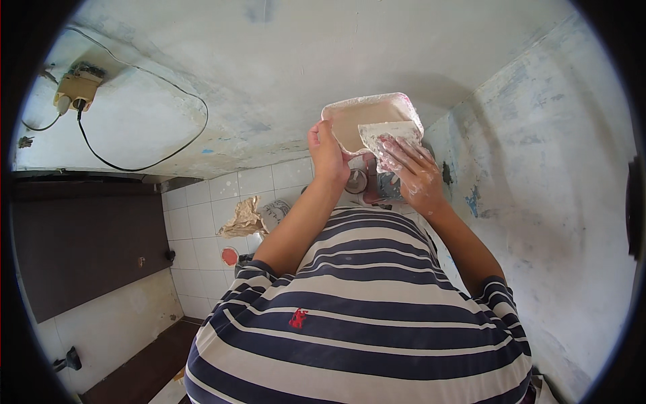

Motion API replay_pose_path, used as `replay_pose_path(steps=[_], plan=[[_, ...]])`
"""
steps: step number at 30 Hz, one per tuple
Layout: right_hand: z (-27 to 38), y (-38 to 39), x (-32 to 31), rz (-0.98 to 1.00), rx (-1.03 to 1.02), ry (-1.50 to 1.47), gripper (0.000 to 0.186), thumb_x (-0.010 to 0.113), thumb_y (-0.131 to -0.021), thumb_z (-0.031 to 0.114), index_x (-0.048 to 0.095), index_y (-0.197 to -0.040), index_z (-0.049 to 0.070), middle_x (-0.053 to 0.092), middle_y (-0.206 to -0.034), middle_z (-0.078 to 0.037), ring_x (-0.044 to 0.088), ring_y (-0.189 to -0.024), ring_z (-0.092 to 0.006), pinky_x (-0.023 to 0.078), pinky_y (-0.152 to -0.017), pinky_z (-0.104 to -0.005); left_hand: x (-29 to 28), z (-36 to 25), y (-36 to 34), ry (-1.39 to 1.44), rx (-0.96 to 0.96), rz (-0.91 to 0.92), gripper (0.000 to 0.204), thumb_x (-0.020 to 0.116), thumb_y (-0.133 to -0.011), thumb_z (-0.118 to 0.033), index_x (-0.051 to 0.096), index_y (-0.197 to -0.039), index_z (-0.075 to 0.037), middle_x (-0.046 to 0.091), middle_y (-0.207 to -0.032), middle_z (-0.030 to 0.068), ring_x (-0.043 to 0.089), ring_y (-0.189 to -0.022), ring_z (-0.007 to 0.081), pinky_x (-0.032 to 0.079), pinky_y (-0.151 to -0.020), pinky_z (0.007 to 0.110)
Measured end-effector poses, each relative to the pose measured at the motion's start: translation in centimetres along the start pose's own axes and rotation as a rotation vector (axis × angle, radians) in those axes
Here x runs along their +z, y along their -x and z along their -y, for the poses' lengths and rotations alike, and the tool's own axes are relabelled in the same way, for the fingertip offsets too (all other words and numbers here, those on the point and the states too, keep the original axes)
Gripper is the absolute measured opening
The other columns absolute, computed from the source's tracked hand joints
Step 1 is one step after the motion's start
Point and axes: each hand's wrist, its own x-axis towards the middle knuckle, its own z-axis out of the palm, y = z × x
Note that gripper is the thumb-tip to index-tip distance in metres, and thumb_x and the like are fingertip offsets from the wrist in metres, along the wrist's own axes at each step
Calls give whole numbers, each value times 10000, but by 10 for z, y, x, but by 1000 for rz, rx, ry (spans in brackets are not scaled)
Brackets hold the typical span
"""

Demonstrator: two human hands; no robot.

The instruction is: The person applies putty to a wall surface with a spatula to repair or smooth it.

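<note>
My left hand (330, 153) grips the near left edge of a shallow, rounded rectangular plastic tub (367, 101), held up in front of my chest and close to the wall. White paste is smeared along the tub's rim, and its inside looks pale beige. In my right hand (418, 180) is a flat, wide putty spreader (387, 130), its face coated with white paste. The spreader lies over the tub's near right part, fingers stretched across its back. White smears cover the right fingers and knuckles. How much paste the tub holds is hard to make out.
Patchy pale walls (531, 168) meet in a corner to the right. On the left wall hangs a socket (75, 89) with plugs and a looping black cord. Below stand a crumpled paper bag (243, 219), a red round lid (230, 256) and a dark brown panel (87, 242).
</note>
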Motion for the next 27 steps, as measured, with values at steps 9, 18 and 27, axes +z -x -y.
replay_pose_path(steps=[9,18,27], plan=[[6,4,-4,19,18,-42,376,597,-833,-61,760,-1159,29,689,-1379,-110,616,-1328,-295,454,-1101,-474,-3,-1,-3,-100,-14,-3,389,478,-1053,-376,372,-1315,-109,601,-1258,161,714,-1024,366,663,-682,589],[15,15,-13,71,39,-16,330,617,-876,-1,770,-1157,79,703,-1353,-92,625,-1314,-287,464,-1106,-478,-2,-7,1,-107,-22,-23,380,473,-1060,-383,421,-1298,-91,622,-1246,168,725,-1022,345,673,-658,553],[20,19,-21,90,22,-14,372,598,-858,4,768,-1179,87,700,-1359,-81,620,-1321,-281,460,-1112,-470,1,-11,9,-98,-54,-26,334,487,-1058,-366,434,-1257,-103,619,-1235,161,727,-1005,331,676,-649,536]])
